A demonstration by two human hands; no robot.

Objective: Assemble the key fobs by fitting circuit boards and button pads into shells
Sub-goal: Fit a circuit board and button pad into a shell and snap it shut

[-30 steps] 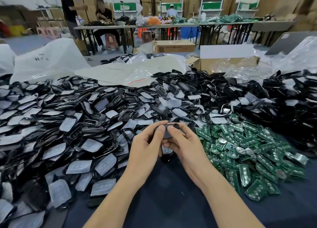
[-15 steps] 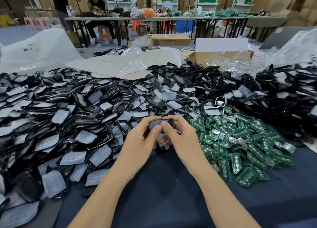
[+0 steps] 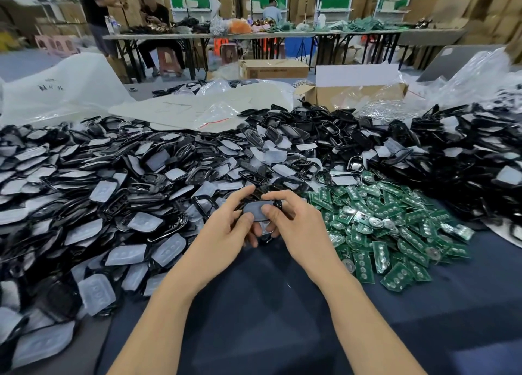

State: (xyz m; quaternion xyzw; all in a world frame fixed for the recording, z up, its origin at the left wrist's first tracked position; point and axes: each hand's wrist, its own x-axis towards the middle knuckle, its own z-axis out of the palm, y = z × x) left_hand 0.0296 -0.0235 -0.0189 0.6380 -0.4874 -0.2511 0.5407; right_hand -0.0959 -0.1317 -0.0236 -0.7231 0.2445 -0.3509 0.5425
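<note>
Both forearms reach forward over the dark blue table cover [image 3: 254, 304] and meet at the middle, wrists angled inward so the hands face each other. The left hand [image 3: 226, 227] has its fingers curled, thumb laid against the near edge of a black key fob shell [image 3: 258, 209] and index finger stretched past its far side. The right hand [image 3: 293, 222] grips the same shell from the other side, thumb pressing on the grey button pad [image 3: 255, 208] seated in its face, index finger arched over the top. So both hands are closed on the one piece, held just above the cloth at the front edge of the parts heap. Something pale shows under the fingers below the shell, perhaps a second pad, but I can't make it out.

To the left and behind spreads a big pile of black shells and translucent pads [image 3: 113, 191]. Just right of the hands lies a heap of green circuit boards [image 3: 395, 227], and beyond it more black shells [image 3: 466, 162]. An open cardboard box [image 3: 356, 95] sits behind the piles.
</note>
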